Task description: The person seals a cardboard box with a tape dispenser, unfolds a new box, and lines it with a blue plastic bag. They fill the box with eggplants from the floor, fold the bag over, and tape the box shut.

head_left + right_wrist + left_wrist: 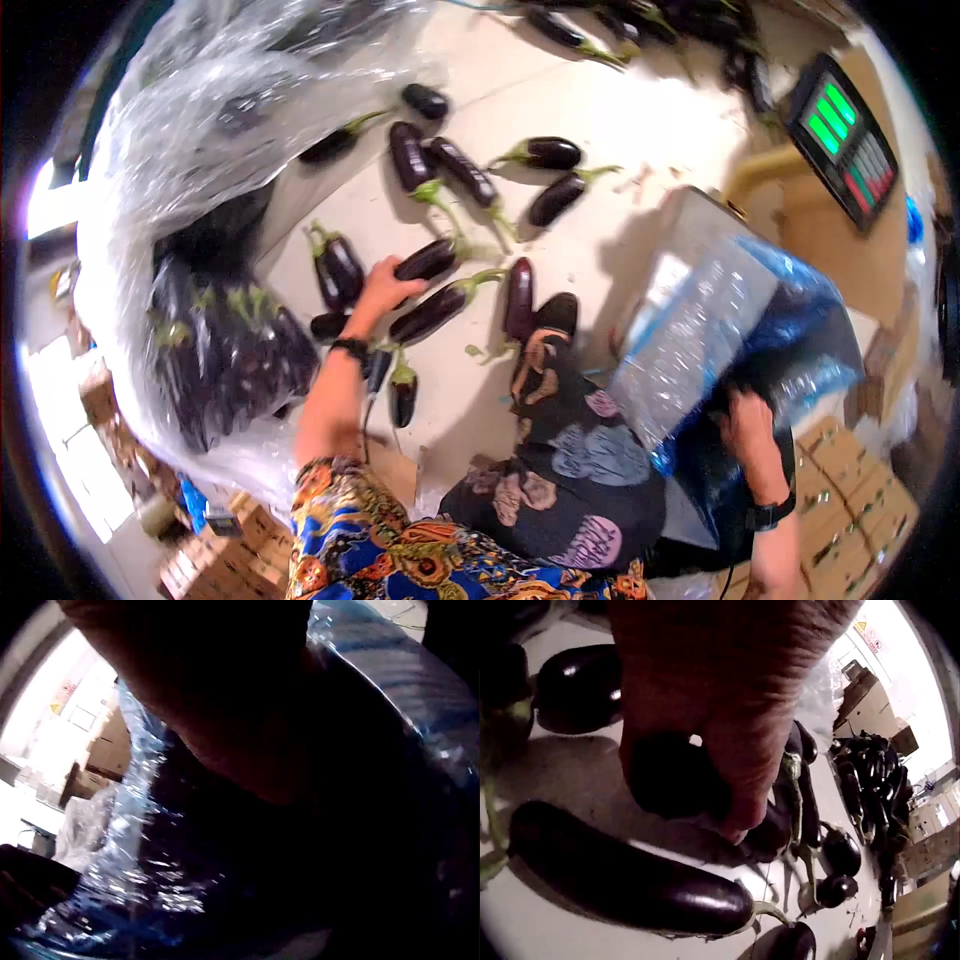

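In the head view my left hand (376,298) grips the blunt end of a dark purple eggplant (428,260) on the pale table. The left wrist view shows that eggplant (671,780) under the palm, thumb along its side. A longer eggplant (432,310) lies just beside it, nearer to me. My right hand (748,428) is at the mouth of a blue-tinted plastic bag (700,330), over its dark inside. In the right wrist view the fingers are lost in shadow among the shiny film (142,825); I cannot tell whether they hold anything.
Several loose eggplants (465,175) are scattered across the table (560,110). At left, a large clear bag (190,190) holds more eggplants. A scale display (840,140) glows green at the right. Stacked cardboard boxes (850,490) stand at lower right, and an eggplant heap (700,25) lies at the far edge.
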A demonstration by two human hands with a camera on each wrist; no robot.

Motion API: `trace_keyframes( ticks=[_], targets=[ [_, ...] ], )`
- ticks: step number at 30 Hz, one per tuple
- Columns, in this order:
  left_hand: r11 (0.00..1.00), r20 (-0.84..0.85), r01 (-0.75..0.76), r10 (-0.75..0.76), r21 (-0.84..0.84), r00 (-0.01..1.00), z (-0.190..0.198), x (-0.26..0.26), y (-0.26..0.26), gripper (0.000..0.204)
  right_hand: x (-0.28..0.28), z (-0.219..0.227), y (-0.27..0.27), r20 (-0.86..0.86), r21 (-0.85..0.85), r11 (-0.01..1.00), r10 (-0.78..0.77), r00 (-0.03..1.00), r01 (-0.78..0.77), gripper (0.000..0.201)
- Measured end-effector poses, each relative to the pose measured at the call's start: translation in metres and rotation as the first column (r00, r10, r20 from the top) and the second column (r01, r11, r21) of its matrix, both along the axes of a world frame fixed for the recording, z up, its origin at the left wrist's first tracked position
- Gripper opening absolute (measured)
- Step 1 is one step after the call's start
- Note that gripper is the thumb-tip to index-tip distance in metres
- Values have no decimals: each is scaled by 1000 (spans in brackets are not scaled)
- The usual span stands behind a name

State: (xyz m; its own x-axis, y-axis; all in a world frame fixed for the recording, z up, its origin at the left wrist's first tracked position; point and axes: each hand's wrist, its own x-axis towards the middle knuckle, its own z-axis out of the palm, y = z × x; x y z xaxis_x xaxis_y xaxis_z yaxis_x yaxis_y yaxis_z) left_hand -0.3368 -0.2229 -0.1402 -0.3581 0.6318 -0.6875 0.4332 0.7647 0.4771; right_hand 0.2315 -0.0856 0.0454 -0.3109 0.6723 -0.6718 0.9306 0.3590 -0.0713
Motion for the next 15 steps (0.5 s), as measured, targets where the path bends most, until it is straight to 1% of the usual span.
trace_keyframes(
  ticks=[1,2,3,4,5,6,7,8,9,10,11,12,14,15],
  targets=[
    [984,-87,90,-78,151,993,-4,1,-17,58,3,11,2,-110,50,999,28,994,-23,38],
    [989,87,-45,33,144,996,17,10,-20,56,-9,30,11,-132,-13,997,-79,988,78,36],
    [984,139,-85,63,158,988,34,18,-25,57,9,27,15,-384,29,996,-70,921,88,36],
    [960,236,-133,74,248,969,64,34,-21,58,-2,51,20,-475,-124,936,-347,809,329,38],
    [914,301,-203,95,350,949,77,42,-22,62,-4,66,28,-519,-158,926,-372,769,342,39],
    [914,385,-252,119,319,915,109,53,-8,65,-4,76,33,-537,-293,846,-531,655,446,38],
    [863,540,-357,121,358,833,124,63,4,67,-16,93,43,-514,-390,775,-632,580,498,40],
    [828,551,-326,25,456,834,138,71,19,67,-22,99,49,-569,-473,740,-671,476,478,45],
    [778,321,-104,-129,620,938,159,88,39,66,-30,108,55,-595,-535,737,-676,436,414,52],
    [682,48,142,-252,717,967,182,111,63,66,-39,112,60,-627,-606,730,-683,374,317,59],
    [539,-6,228,-382,811,924,205,137,90,66,-52,118,58,-631,-651,713,-698,338,258,64],
    [375,-78,295,-497,879,864,224,165,117,66,-64,122,55,-630,-692,694,-714,304,196,68],
    [45,-310,450,-665,892,680,258,216,159,67,-77,127,44,-655,-723,691,-696,295,26,77],
    [-124,-490,558,-655,821,575,269,238,173,75,-80,145,42,-553,-783,619,-742,379,69,80]
  ],
)
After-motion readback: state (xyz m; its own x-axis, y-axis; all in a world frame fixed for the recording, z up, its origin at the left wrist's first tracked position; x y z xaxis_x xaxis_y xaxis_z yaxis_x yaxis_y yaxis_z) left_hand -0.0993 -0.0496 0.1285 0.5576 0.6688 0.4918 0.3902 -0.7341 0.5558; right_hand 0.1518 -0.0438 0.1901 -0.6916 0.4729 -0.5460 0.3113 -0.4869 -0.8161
